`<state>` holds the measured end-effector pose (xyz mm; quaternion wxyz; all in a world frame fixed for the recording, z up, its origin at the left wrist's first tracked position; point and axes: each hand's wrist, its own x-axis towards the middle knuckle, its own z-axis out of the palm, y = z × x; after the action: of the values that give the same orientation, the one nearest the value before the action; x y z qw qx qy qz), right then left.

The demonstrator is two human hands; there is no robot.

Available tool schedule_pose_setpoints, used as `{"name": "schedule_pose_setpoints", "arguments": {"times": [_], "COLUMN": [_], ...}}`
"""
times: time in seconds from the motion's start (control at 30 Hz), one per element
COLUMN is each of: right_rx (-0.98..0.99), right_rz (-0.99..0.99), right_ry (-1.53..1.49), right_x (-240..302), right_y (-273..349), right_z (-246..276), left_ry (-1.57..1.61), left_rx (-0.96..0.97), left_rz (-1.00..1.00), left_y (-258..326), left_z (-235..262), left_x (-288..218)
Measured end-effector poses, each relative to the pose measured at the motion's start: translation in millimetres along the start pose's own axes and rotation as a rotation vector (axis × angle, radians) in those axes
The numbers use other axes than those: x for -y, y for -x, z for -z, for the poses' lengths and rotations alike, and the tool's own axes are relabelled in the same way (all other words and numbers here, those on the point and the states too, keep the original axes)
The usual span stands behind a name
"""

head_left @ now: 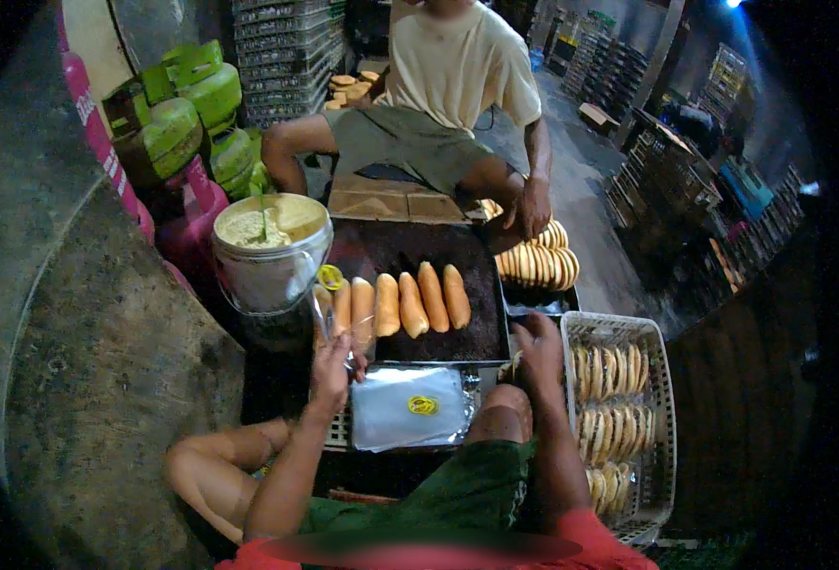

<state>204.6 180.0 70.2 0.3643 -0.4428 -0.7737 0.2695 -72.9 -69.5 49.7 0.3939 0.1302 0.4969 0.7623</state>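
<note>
- Over the near edge of the dark tray (pixel 481 285): left hand (pixel 331 366), fingers pinched shut on a thin clear plastic bag (pixel 323 318) held upright beside the row of rolls.
- Clear plastic bag: judged very light, limp and slippery; likely best held at the open mouth, one film edge per hand, since a one-sided pinch lets it sag shut.
- Long bread rolls (pixel 410 302): golden, lying side by side on the tray; judged soft, light and easily dented, so a loose grip round the middle suits them.
- Right hand (pixel 538 356): resting near the tray's front right corner, fingers curled; whether it grips anything cannot be told.
- Stack of flat bags (pixel 410 408): on the surface before the knees, yellow rubber bands (pixel 423 406) on top.
- White basket (pixel 662 399): at the right, packed rolls inside.
- Tub of pale filling (pixel 269 249): beside the tray's left end.
</note>
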Motion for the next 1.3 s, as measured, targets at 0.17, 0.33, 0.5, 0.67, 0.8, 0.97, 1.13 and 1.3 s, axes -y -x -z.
{"name": "schedule_pose_setpoints", "arguments": {"times": [0.17,0.33,0.5,0.67,0.8,0.97,1.13,1.3], "right_rx": [0.185,0.280,0.189,0.186,0.091,0.256,0.157,0.228], "right_rz": [-0.224,-0.326,-0.267,-0.304,-0.375,-0.406,-0.325,-0.274], "right_ry": [0.556,0.157,-0.777,-1.226,-1.253,-1.057,-1.129,-1.125], "right_x": [43,-25,-39,15,37,37,41,60], "right_y": [-96,-133,-66,32,71,99,113,124], "right_z": [-152,-141,-60,-79,-102,-96,-95,-97], "left_ry": [-0.079,0.289,0.343,0.372,0.510,0.418,0.265,0.265], "left_rx": [0.018,-0.131,-0.302,-0.375,-0.352,-0.262,-0.191,-0.268], "left_rz": [-0.120,0.178,0.060,0.124,0.243,0.108,0.085,-0.070], "left_y": [14,5,-34,-51,-41,-28,-17,1], "left_z": [-8,15,9,-57,-96,-87,-76,-91], "left_x": [-16,-13,33,82,99,87,67,65]}}
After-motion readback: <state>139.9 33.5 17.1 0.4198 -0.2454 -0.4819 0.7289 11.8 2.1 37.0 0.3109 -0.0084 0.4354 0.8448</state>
